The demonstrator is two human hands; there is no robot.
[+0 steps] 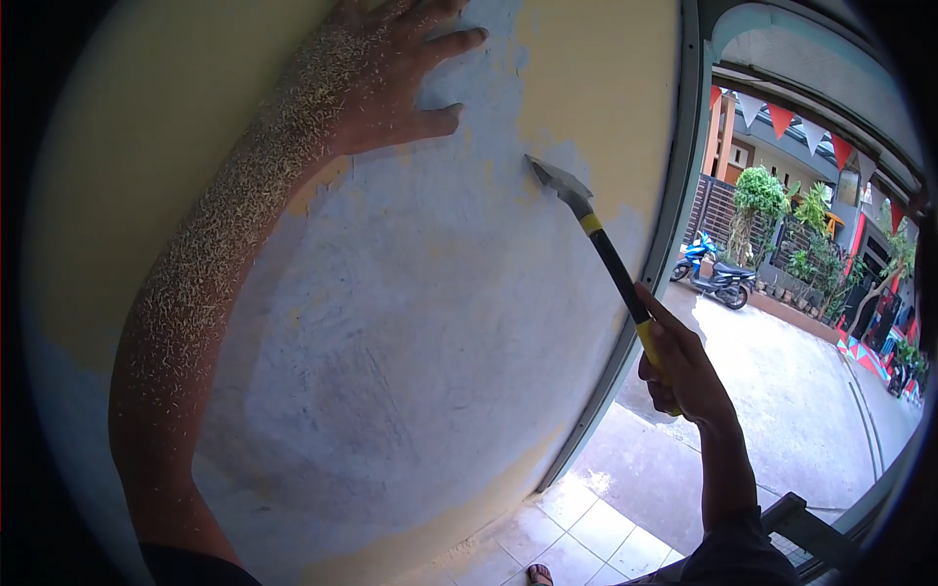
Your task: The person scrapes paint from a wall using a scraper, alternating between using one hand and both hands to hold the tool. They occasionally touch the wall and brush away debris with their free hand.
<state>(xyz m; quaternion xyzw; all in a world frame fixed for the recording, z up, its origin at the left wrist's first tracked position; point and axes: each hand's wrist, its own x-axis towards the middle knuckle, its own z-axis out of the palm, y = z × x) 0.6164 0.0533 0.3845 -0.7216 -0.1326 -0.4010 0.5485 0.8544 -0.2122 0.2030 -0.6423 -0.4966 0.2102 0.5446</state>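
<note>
My right hand (684, 366) is wrapped around the yellow grip of a long-handled paint scraper (614, 259), which has a black shaft and a metal head. Its blade tip points up and left, right at the wall (430, 254). Much of this wall shows a bare bluish-grey surface, with yellow paint around it and ragged paint edges between. Higher up, my left hand (386, 83) lies against the wall with its fingers spread, beside a paint edge; the top of the hand is cut off by the frame. Small pale flakes cover my left forearm (215, 244).
A grey door frame (674, 186) borders the wall on the right. Outside, a blue motorbike (718, 273) stands by potted plants along a concrete drive. White floor tiles (596, 532) and a foot (539, 574) show below, with a dark metal bar (811, 527) lower right.
</note>
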